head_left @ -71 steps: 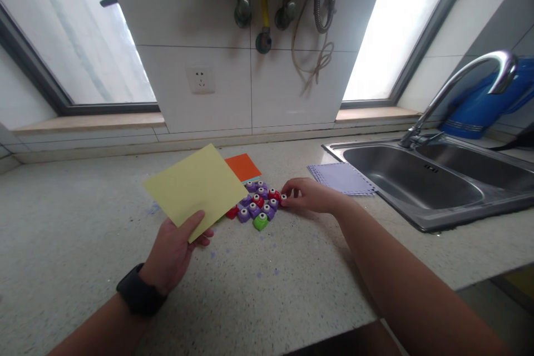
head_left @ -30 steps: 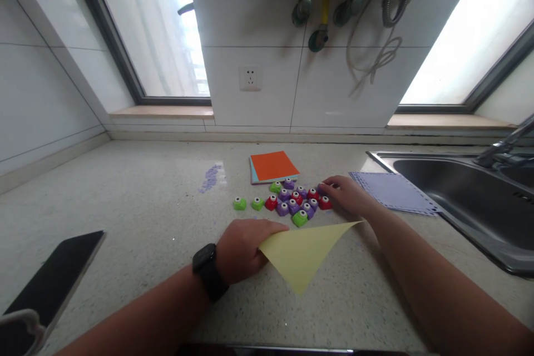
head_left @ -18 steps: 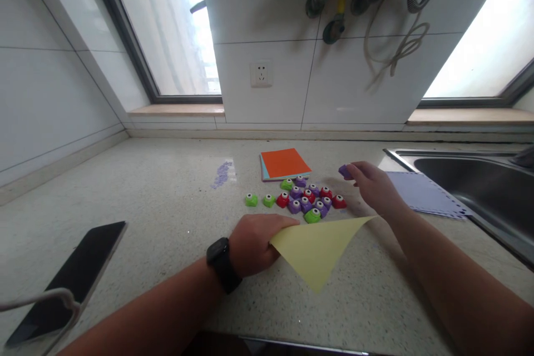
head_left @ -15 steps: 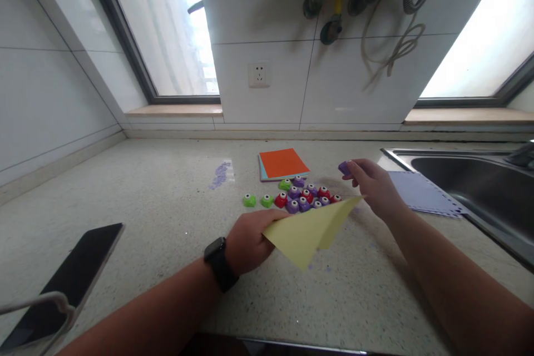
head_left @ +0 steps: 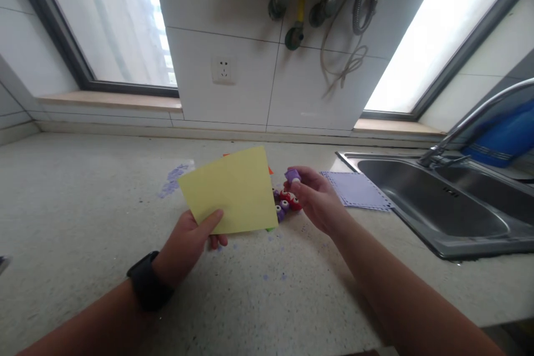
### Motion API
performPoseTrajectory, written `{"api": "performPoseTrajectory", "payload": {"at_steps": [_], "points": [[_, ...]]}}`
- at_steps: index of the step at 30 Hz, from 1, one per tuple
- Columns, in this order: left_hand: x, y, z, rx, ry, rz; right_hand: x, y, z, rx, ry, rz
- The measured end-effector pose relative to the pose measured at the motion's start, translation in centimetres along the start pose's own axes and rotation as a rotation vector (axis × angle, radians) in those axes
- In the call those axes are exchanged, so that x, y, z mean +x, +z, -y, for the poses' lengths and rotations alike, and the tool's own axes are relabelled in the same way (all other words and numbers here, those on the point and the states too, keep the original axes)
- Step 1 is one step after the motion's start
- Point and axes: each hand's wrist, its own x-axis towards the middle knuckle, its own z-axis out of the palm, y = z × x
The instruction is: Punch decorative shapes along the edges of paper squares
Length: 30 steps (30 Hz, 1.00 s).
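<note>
My left hand [head_left: 187, 242] pinches a yellow sheet of paper [head_left: 233, 189] by its lower left part, thumb on top. The sheet is raised above the counter, its face toward me. Just right of it, my right hand [head_left: 319, 200] grips a small purple craft punch [head_left: 292, 174] between thumb and fingers. Paper and punch are apart. Behind the sheet's right edge, several red and purple craft punches [head_left: 285, 204] show on the counter; the paper covers the others. Only slivers of an orange sheet [head_left: 271, 170] peek out behind the yellow one.
Lilac sheets with punched edges [head_left: 361, 190] lie right of my right hand, by the steel sink [head_left: 429, 178] and its faucet [head_left: 442, 150]. Purple paper bits [head_left: 173, 179] are heaped at left on the speckled counter [head_left: 104, 222]. A tiled wall with a socket [head_left: 224, 70] stands behind.
My view has swung right, bringing more sink into sight. The yellow paper has been lifted and turned flat toward me. My right hand has rotated, showing the punch from another side.
</note>
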Motion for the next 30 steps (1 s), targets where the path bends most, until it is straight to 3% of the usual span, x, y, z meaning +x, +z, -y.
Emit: {"api": "performPoseTrajectory", "payload": {"at_steps": [12,30], "points": [[-0.2,0.2,-0.5,0.090,0.016,-0.070,-1.9,1.7,1.5,-0.145,-0.456,0.147],[-0.7,0.3,-1.5,0.332,0.039,-0.098,-2.6,2.0,1.5,-0.112,-0.426,0.236]]}}
